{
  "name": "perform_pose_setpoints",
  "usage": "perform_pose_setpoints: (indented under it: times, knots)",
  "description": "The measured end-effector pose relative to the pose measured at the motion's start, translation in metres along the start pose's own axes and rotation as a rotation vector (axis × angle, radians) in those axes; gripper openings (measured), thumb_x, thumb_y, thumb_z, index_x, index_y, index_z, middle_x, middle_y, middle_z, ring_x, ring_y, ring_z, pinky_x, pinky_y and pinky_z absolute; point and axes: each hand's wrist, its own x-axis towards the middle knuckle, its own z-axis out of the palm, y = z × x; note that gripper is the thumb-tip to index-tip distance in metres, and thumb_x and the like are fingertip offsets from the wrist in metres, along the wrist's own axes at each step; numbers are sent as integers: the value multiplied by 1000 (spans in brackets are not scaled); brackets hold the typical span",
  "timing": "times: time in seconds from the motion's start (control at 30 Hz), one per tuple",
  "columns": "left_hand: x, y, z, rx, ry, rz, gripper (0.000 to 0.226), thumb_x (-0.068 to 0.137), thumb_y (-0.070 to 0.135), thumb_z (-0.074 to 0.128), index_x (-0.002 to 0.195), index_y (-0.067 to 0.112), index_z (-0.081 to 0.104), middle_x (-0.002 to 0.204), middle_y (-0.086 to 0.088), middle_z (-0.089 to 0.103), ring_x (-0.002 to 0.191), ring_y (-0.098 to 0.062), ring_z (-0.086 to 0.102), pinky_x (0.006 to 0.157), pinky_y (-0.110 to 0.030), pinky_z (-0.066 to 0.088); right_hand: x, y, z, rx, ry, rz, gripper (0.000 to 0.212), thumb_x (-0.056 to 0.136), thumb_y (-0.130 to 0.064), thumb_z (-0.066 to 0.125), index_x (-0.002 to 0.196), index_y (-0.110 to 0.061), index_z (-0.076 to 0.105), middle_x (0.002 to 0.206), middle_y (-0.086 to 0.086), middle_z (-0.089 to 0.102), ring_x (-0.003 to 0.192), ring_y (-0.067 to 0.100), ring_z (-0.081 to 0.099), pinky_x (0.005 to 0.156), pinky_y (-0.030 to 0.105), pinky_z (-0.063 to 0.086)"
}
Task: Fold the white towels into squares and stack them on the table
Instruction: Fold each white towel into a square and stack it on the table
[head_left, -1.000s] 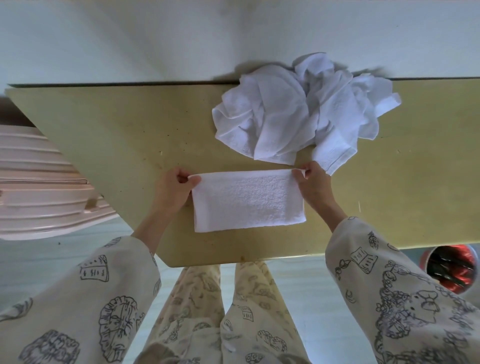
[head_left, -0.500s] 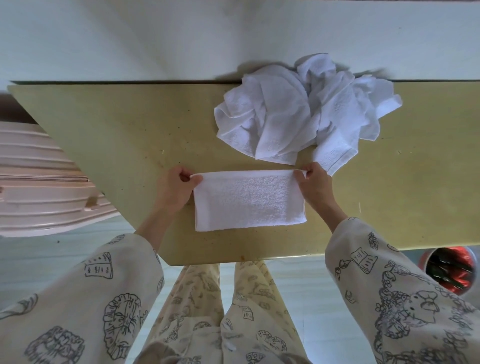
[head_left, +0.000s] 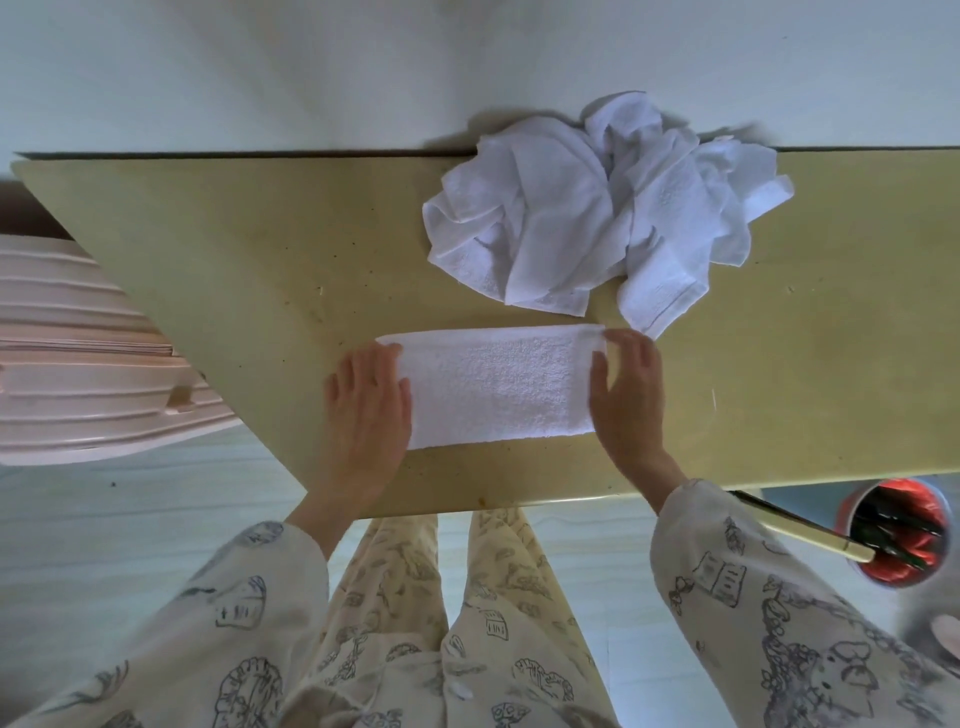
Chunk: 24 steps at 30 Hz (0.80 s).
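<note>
Head view: the folded towel (head_left: 498, 387) lies as a long strip at centre frame on the yellow table (head_left: 260, 249). Left hand (head_left: 366, 402) rests flat on its left end, fingers straight; right hand (head_left: 631, 397) sits at the right end, fingers relaxed and spread, gripping nothing. The heap of unfolded towels (head_left: 597, 223) waits upper right, just beside the strip. Soft, light terry (it will flop, not crease sharply), so I'd pinch both corners of one short end to fold it square
</note>
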Motion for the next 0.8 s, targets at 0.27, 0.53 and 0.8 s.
perform_pose_setpoints:
  times: [0.27, 0.53, 0.8]
  knots:
    - [-5, 9, 55, 53, -152, 294, 50, 96, 30, 29, 144, 15, 28, 152, -14, 23, 141, -31, 17, 114, -53, 9, -18, 17, 54, -344, -239, -413, 48, 96, -27, 34, 140, -6, 37, 147, 18, 35, 138, 30, 29, 113, 45, 23]
    - [-2, -7, 65, 232, -40, 370, 64, 91, 57, 26, 144, 22, 28, 152, -10, 25, 140, -33, 20, 111, -60, 11, -16, 37, 60, -506, -201, -419, 62, 93, -54, 23, 146, -21, 24, 151, 18, 26, 141, 30, 20, 115, 48, 16]
    - [-1, -5, 69, 229, -28, 350, 85, 78, 78, 32, 143, 23, 30, 152, -13, 24, 141, -34, 19, 108, -64, 13, -15, 38, 61, -482, -213, -404, 81, 85, -74, 20, 146, -21, 24, 152, 21, 21, 141, 33, 13, 116, 48, 8]
